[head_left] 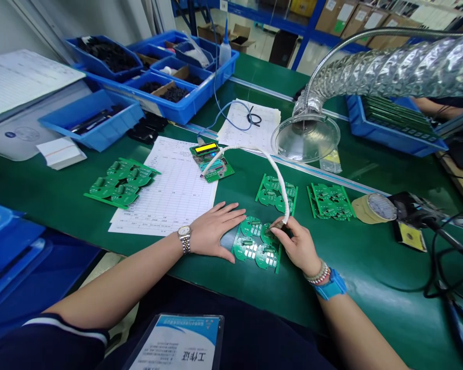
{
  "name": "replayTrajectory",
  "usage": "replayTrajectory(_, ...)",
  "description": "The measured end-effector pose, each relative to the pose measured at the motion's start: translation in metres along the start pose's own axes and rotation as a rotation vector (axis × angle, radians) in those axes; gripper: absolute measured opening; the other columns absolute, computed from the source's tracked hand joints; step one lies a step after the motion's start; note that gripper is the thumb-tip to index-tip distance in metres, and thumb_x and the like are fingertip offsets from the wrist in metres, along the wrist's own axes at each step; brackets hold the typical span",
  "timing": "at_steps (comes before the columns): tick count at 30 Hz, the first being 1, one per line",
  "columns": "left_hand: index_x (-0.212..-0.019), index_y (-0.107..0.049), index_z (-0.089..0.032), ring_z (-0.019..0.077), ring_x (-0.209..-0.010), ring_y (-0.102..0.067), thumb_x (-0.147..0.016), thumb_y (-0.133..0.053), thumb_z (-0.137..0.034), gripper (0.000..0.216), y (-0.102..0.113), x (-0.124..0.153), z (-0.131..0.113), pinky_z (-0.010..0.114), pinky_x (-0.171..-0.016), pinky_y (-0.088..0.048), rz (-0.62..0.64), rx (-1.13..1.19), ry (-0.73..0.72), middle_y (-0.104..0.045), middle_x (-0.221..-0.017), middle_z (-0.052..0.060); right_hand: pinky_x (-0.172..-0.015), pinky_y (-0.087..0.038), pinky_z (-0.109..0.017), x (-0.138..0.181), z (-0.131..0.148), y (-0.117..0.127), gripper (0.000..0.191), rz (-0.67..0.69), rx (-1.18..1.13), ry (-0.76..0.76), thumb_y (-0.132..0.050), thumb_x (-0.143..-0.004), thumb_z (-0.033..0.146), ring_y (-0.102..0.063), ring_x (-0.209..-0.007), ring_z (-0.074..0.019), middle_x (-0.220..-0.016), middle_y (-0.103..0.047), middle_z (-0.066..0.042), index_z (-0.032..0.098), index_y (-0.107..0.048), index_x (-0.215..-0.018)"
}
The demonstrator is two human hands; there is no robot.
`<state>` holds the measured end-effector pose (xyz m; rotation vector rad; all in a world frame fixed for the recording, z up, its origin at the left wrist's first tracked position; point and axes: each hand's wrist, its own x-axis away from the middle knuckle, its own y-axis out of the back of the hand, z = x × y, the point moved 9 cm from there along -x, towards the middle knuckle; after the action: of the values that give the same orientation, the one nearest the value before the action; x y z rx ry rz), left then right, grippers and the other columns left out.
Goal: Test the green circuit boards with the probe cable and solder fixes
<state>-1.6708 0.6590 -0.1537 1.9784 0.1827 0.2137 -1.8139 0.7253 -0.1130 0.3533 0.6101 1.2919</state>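
A green circuit board panel [250, 249] lies flat on the bench in front of me. My left hand [218, 229] rests palm down at its left edge, fingers spread. My right hand [295, 241] pinches the end of a white-wrapped cable [274, 167] against the panel's upper right part; the fingers partly hide the tip. From there the cable arches over to a small test board [218, 167] with a lit yellow display. Behind the panel lies another circuit board panel [268, 190]. Stacked circuit boards [331, 200] sit to the right, and more boards [121, 182] to the left.
A silver fume hose [386, 67] with a clear hood [306, 136] hangs at the back right. Blue parts bins [185, 109] stand at the back left. Printed sheets [170, 190] lie under the test board. A round tin [375, 208] and black cables [434, 267] are at the right.
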Motion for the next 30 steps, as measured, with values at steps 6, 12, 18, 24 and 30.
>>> replayTrajectory(6,-0.138,-0.031,-0.015,0.0323,-0.136,-0.017,-0.064,-0.047,-0.078,0.098,0.0005,-0.0003,0.0001,0.049,-0.110,-0.008,0.012,-0.005,0.005,-0.027,-0.146,0.011,-0.066,-0.046,-0.025,0.0013,-0.0046,-0.0008,0.010,0.008,-0.005,-0.046,-0.053,-0.084,0.028,-0.057,-0.068,-0.0130,-0.078,-0.061,-0.001,0.021,-0.051,-0.078)
replayTrajectory(12,-0.139,-0.031,-0.016,0.0323,-0.136,-0.016,-0.064,-0.047,-0.078,0.098,0.0001,-0.0005,0.0007,0.050,-0.110,-0.008,0.006,0.007,0.001,-0.026,-0.146,0.010,-0.066,-0.045,-0.025,0.0019,-0.0060,-0.0010,0.011,-0.002,-0.005,-0.050,-0.053,-0.084,0.030,-0.057,-0.069,-0.0135,-0.078,-0.061,-0.002,0.021,-0.051,-0.078)
replayTrajectory(18,-0.138,-0.032,-0.016,0.0337,-0.135,-0.017,-0.063,-0.049,-0.078,0.099,0.0016,-0.0017,-0.0009,0.051,-0.110,-0.009,0.012,0.038,0.007,-0.027,-0.146,0.011,-0.065,-0.046,-0.025,0.0002,-0.0048,-0.0010,0.011,-0.003,0.003,-0.047,-0.053,-0.084,0.030,-0.057,-0.067,-0.0132,-0.077,-0.061,-0.002,0.021,-0.051,-0.078)
replayTrajectory(24,-0.138,-0.033,-0.015,0.0323,-0.136,-0.016,-0.064,-0.048,-0.078,0.098,0.0003,-0.0013,-0.0002,0.051,-0.110,-0.009,0.015,0.025,0.011,-0.026,-0.146,0.010,-0.064,-0.046,-0.025,-0.0001,-0.0042,-0.0001,0.012,-0.016,0.011,-0.033,-0.053,-0.084,0.030,-0.058,-0.067,-0.0134,-0.077,-0.062,-0.002,0.020,-0.052,-0.078)
replayTrajectory(30,-0.137,-0.034,-0.016,0.0316,-0.136,-0.017,-0.063,-0.049,-0.077,0.097,-0.0007,-0.0002,0.0007,0.051,-0.110,-0.008,-0.006,0.021,0.001,-0.028,-0.146,0.010,-0.064,-0.046,-0.025,0.0016,-0.0047,-0.0008,0.011,-0.015,0.025,-0.024,-0.053,-0.084,0.030,-0.058,-0.067,-0.0136,-0.076,-0.062,-0.002,0.021,-0.052,-0.079)
